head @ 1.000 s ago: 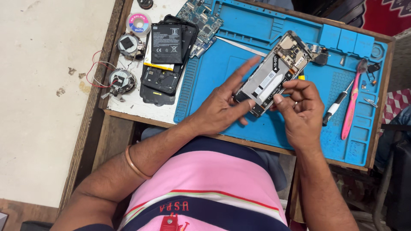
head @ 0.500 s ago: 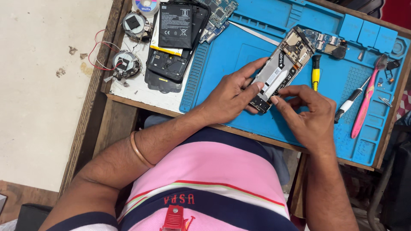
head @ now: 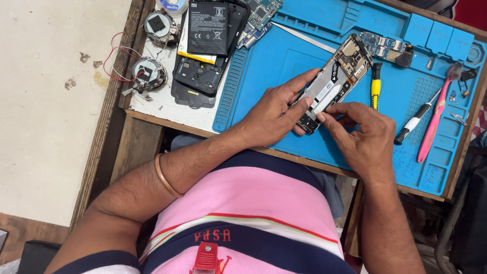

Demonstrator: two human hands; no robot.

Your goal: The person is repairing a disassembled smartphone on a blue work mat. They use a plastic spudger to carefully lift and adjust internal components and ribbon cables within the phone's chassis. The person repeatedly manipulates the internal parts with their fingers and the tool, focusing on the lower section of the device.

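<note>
Both hands met over an opened phone frame (head: 332, 81) lying slantwise on a blue work mat (head: 284, 66). One, the left hand (head: 271, 114), curled against the frame's near left edge, fingers pressed along its side. Its partner, the right hand (head: 362, 134), pinched thumb and forefinger together at the frame's near end. Just right of the frame lay a yellow-handled tool (head: 375, 86); farther right, a pink toothbrush (head: 436, 119). Far left, a black battery (head: 208, 28) rested on stacked phone parts.
</note>
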